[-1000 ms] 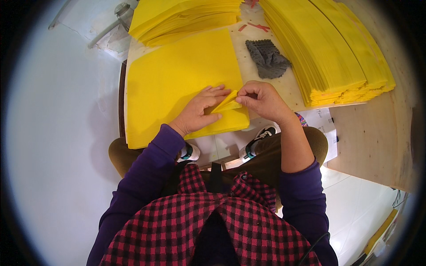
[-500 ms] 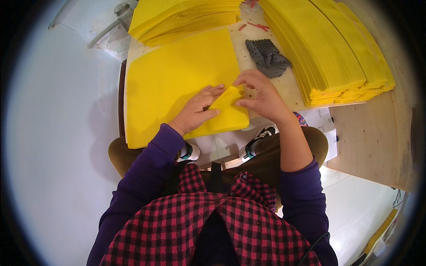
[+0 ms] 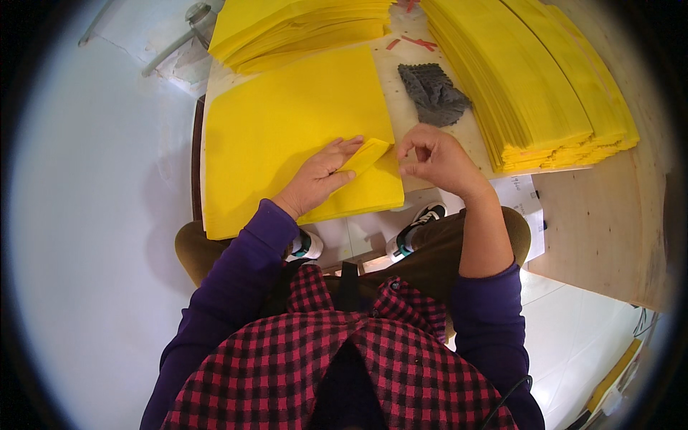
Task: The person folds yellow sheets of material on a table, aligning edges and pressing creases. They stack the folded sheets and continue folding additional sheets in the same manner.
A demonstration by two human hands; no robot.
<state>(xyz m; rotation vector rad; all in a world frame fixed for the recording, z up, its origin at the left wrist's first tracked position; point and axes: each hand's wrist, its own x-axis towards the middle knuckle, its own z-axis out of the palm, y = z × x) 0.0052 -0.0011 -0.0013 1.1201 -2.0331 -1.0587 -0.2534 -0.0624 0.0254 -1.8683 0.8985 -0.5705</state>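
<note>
A broad stack of yellow fabric-like sheets [image 3: 287, 107] lies before me at the table's near edge. My left hand [image 3: 319, 175] rests on it and grips a folded-over corner [image 3: 369, 154] of the top sheets, the thumb on the near side of the fold and the fingers stretched along the far side. Just right of that fold, by the stack's right edge, is my right hand [image 3: 441, 161]. Its fingers are curled and the thumb and index tips come together in a pinch; whatever is between them is too small to make out.
A crumpled dark grey cloth [image 3: 433, 93] lies beyond my right hand, with red strips [image 3: 419, 44] behind it. Tall yellow stacks stand at the far side [image 3: 301, 32] and on the right [image 3: 516, 86]. A pale wooden board [image 3: 602, 222] extends at the right.
My right hand has drawn back to the right from the folded corner, and its thumb and index finger have come closer together. The fold lies narrower; my left hand stays in place.
</note>
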